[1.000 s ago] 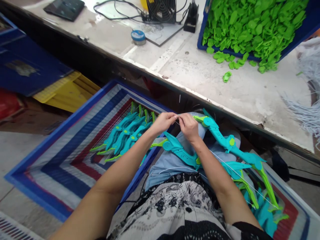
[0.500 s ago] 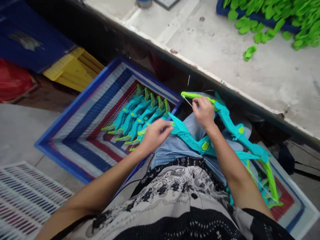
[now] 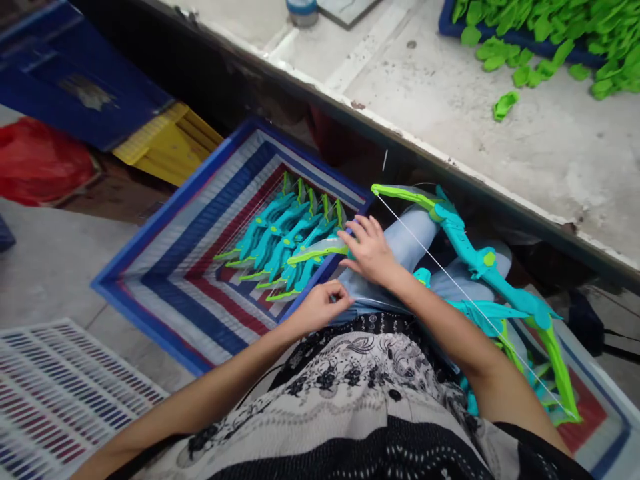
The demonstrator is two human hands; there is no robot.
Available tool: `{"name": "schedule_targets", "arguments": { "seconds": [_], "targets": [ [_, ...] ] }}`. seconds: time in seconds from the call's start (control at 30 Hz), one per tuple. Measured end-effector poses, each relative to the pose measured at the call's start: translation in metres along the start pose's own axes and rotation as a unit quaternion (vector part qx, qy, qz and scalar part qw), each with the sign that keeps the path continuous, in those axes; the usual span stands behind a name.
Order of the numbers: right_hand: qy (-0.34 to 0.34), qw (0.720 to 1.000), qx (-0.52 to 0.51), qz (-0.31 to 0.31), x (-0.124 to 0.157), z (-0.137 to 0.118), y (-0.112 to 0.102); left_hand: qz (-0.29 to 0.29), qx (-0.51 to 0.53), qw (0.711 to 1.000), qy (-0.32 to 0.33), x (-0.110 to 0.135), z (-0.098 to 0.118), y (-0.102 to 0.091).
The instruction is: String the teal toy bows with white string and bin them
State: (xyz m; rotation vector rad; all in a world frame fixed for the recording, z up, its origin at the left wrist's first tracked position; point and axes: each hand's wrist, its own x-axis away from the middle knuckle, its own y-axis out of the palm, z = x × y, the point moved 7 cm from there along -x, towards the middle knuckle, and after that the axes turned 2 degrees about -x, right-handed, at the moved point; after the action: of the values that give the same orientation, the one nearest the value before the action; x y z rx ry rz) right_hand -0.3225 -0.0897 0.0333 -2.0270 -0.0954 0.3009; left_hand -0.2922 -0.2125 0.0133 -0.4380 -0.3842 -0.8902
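Across lap (image 3: 406, 233) — right hand (image 3: 370, 255) on toy bow (image 3: 316, 253)

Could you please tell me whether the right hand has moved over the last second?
Yes. The right hand has left the table edge and shifted left towards the blue tray.

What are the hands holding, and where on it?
The right hand holds a toy bow just behind its green tip. The left hand is pinched shut, but what it pinches is too small to tell.
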Motion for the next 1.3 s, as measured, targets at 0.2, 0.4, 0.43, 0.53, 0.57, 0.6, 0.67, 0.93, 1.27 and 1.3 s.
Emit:
{"name": "schedule_targets", "arguments": {
  "seconds": [0.2,0.4,0.43,0.53,0.57,0.6,0.67,0.93,1.27,1.3],
  "targets": [
    [0.051,0.99,0.058,-0.116,-0.012,-0.008,0.031,-0.171,0.473,0.864,-0.002,0.004,0.062,0.039],
    [0.127,0.98,-0.038,-0.148,-0.013,0.008,0.023,-0.208,0.525,0.824,-0.045,-0.004,0.072,0.07],
    [0.132,0.978,-0.071,-0.144,-0.012,0.011,0.022,-0.208,0.508,0.834,-0.049,-0.004,0.071,0.071],
    [0.15,0.965,-0.179,-0.12,-0.006,0.022,0.018,-0.228,0.459,0.856,-0.068,0.001,0.069,0.073],
    [0.162,0.955,-0.221,-0.114,-0.003,0.028,0.016,-0.239,0.445,0.86,-0.072,0.003,0.069,0.072],
    [0.176,0.941,-0.266,-0.111,0.0,0.034,0.015,-0.244,0.433,0.864,-0.073,0.005,0.068,0.071],
    [0.203,0.904,-0.36,-0.113,0.007,0.045,0.013,-0.218,0.431,0.874,-0.058,0.004,0.068,0.059],
    [0.274,0.785,-0.542,-0.12,0.024,0.073,0.009,0.261,0.419,0.867,0.067,-0.012,0.054,-0.078],
    [0.331,0.741,-0.573,-0.116,0.028,0.075,0.013,0.35,0.334,0.872,0.079,-0.023,0.055,-0.1],
    [0.333,0.741,-0.572,-0.116,0.028,0.075,0.013,0.35,0.334,0.872,0.08,-0.023,0.055,-0.1]
  ]
}}
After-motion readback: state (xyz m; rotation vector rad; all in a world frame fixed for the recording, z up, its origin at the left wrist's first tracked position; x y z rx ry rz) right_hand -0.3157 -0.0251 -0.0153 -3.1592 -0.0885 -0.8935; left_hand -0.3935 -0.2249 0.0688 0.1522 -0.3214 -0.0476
